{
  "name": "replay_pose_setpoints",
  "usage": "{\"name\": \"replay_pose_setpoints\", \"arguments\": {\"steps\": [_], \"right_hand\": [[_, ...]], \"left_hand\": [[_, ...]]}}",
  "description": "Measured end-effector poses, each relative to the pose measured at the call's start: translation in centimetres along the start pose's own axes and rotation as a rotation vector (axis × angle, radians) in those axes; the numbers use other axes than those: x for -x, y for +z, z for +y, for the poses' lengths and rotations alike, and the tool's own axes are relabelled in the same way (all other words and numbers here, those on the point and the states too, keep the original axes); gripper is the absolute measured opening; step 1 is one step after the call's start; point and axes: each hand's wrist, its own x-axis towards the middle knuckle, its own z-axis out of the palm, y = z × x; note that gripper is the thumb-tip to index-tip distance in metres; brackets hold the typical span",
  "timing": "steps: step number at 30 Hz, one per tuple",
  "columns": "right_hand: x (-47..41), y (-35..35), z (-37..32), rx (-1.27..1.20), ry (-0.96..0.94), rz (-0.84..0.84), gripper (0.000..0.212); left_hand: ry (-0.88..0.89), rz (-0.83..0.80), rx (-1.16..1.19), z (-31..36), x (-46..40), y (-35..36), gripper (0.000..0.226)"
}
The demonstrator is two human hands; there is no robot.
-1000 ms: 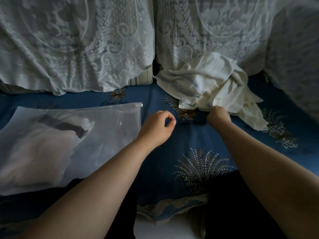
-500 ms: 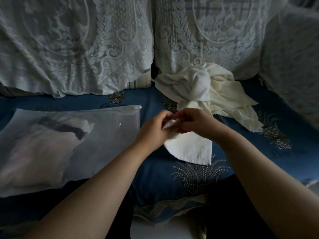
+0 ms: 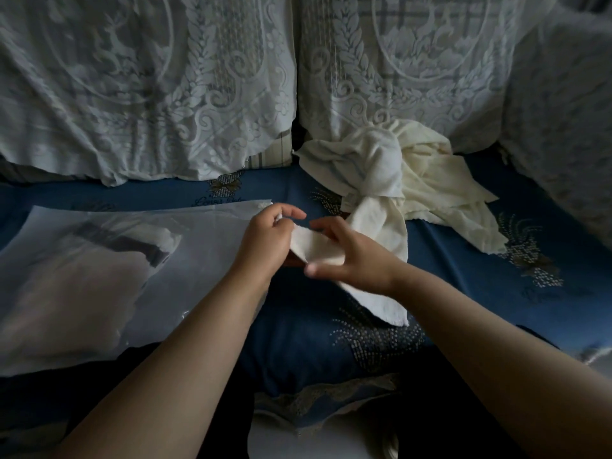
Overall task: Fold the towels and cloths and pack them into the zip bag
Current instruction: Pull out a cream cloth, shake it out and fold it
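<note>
A cream cloth (image 3: 381,223) stretches from the crumpled pile (image 3: 420,173) toward me over the blue seat. My left hand (image 3: 265,240) pinches one corner of it, right beside the zip bag's top edge. My right hand (image 3: 351,256) rests on the cloth with fingers spread, thumb under its near fold; its tail (image 3: 387,309) hangs below my wrist. The frosted zip bag (image 3: 205,246) lies flat at the left with folded pale towels (image 3: 82,286) and a dark-striped one (image 3: 132,243) inside.
Lace-covered back cushions (image 3: 149,94) line the rear, and another lace-draped cushion (image 3: 569,127) stands at the right. The blue patterned seat cover (image 3: 331,352) ends in a lace trim near my lap.
One cloth has been pulled out of the pile toward me. Both hands came together on it, and now my left hand draws a corner left while my right slides along it.
</note>
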Motion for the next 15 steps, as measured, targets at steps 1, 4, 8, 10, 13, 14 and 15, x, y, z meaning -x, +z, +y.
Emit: {"name": "replay_pose_setpoints", "arguments": {"steps": [1,4,8,10,13,14,15], "right_hand": [[0.2,0.7,-0.2,0.176,-0.049,0.053,0.067],[0.0,1.4,-0.3,0.282,-0.044,0.245,0.046],[-0.9,-0.3,1.0,-0.133,0.155,0.114,0.044],[-1.9,-1.3,3.6,0.025,0.348,0.136,0.043],[-2.9,-2.6,8.9,0.212,0.697,0.167,0.042],[-3.0,-2.8,10.2,0.18,0.77,0.157,0.041],[-3.1,-2.9,11.3,0.161,0.806,0.138,0.036]], "left_hand": [[-0.074,-0.039,0.055,0.1,0.0,0.0,0.027],[-0.116,-0.258,0.042,0.3,0.2,-0.3,0.007],[0.004,-0.321,-0.17,-0.3,0.1,-0.9,0.025],[0.098,-0.148,-0.359,-0.1,0.1,-1.2,0.016],[0.185,0.08,-0.431,0.3,-0.1,-1.6,0.008],[0.204,0.12,-0.443,0.3,-0.1,-1.8,0.006],[0.227,0.143,-0.481,0.3,0.0,-1.9,0.004]]}}
